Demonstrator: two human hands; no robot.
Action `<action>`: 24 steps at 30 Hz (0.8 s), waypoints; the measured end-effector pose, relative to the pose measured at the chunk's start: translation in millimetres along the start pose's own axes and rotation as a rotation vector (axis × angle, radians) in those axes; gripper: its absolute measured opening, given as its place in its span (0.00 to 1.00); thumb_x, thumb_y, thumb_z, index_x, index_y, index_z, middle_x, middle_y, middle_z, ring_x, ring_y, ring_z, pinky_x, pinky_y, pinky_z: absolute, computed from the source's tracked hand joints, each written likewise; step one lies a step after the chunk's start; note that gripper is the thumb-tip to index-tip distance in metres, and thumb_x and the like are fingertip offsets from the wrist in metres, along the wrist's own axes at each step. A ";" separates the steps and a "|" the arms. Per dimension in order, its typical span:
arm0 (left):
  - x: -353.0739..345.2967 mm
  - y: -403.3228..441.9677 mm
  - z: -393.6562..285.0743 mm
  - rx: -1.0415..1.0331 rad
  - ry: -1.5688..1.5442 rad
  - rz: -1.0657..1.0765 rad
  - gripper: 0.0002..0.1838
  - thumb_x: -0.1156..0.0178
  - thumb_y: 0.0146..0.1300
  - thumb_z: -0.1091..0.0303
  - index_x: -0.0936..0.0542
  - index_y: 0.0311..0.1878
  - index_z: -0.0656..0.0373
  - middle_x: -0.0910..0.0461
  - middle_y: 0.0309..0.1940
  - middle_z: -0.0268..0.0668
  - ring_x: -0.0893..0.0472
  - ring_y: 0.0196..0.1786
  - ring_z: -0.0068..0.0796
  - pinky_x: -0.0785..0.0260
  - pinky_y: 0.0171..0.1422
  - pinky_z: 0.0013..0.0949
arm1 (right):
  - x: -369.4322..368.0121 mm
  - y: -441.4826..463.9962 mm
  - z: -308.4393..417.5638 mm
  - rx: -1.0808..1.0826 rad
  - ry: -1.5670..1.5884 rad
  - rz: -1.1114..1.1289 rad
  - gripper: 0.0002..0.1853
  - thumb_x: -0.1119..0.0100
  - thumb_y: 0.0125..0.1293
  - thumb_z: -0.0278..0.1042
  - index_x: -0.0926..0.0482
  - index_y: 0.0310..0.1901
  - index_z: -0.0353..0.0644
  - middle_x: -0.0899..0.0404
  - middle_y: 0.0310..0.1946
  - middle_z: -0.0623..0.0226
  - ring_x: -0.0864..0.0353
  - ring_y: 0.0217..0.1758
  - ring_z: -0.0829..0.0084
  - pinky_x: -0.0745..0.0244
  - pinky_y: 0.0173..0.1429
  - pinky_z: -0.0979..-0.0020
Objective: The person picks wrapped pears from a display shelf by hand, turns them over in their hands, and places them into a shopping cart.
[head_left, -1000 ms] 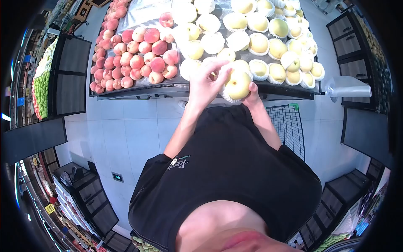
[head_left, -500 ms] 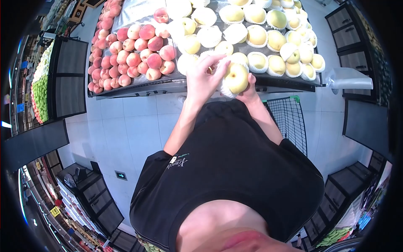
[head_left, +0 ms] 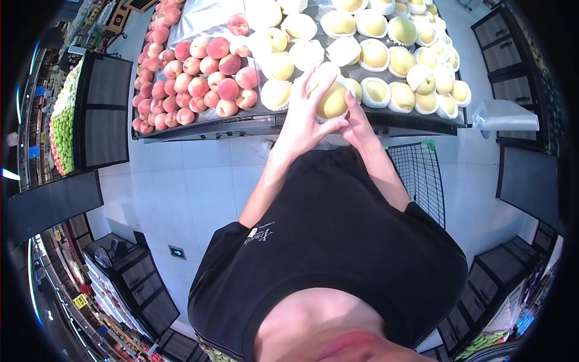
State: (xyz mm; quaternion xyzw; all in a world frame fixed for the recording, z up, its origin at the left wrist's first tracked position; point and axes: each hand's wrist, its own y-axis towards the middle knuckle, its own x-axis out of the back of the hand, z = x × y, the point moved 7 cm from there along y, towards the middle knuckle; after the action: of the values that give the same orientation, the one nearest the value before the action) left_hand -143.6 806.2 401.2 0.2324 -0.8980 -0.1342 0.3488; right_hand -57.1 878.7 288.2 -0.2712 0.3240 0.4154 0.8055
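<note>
A pale yellow pear (head_left: 333, 101) is held between both my hands, just above the near edge of the fruit stand. My left hand (head_left: 306, 111) wraps its left side, with fingers over the top and the thumb below. On the right side my right hand (head_left: 360, 125) grips it, fingertips against the skin. White foam netting shows partly around the pear. Behind it lie several yellow pears (head_left: 374, 54) in white foam nets. Left of them sits a heap of red and pink peaches (head_left: 199, 84).
A shopping cart (head_left: 419, 175) stands on the floor to the right of my body. A roll of clear plastic bags (head_left: 505, 116) sticks out from the stand's right end. Dark cabinets (head_left: 104, 114) with green fruit are at the left.
My left hand has gone from a pinch at the pear's foam net to a wrap around the pear. The pear has tilted and moved slightly up and left. My right hand's fingers now point up.
</note>
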 end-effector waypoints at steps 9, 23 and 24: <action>7.2 -5.7 45.6 0.285 -0.591 -0.051 0.49 0.23 0.53 0.59 0.38 0.75 0.57 0.33 0.69 0.47 0.32 0.72 0.42 0.39 0.76 0.45 | -24.3 -16.8 19.2 -0.095 0.105 0.290 0.49 0.72 0.74 0.75 0.57 0.80 0.38 0.45 0.78 0.56 0.42 0.79 0.60 0.49 0.81 0.56; -1.3 -19.3 80.9 0.435 -2.267 -0.250 0.50 0.40 0.63 0.36 0.45 0.77 0.59 0.44 0.73 0.59 0.35 0.71 0.54 0.25 0.67 0.46 | -41.9 4.4 37.6 0.120 0.009 0.251 0.36 0.66 0.80 0.58 0.38 0.71 0.29 0.26 0.64 0.42 0.27 0.70 0.52 0.36 0.75 0.55; -1.1 -20.3 80.5 0.426 -2.293 -0.254 0.50 0.40 0.63 0.36 0.45 0.77 0.59 0.44 0.73 0.59 0.35 0.72 0.53 0.25 0.68 0.46 | -41.1 5.4 36.5 0.106 -0.003 0.196 0.32 0.66 0.80 0.54 0.34 0.68 0.30 0.22 0.60 0.44 0.22 0.65 0.54 0.31 0.71 0.57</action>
State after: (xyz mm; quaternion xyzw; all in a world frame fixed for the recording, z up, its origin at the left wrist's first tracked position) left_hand -191.7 795.7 334.4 0.1171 -0.6615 -0.1460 -0.7263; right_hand -69.1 887.0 341.5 -0.1943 0.3693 0.4751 0.7747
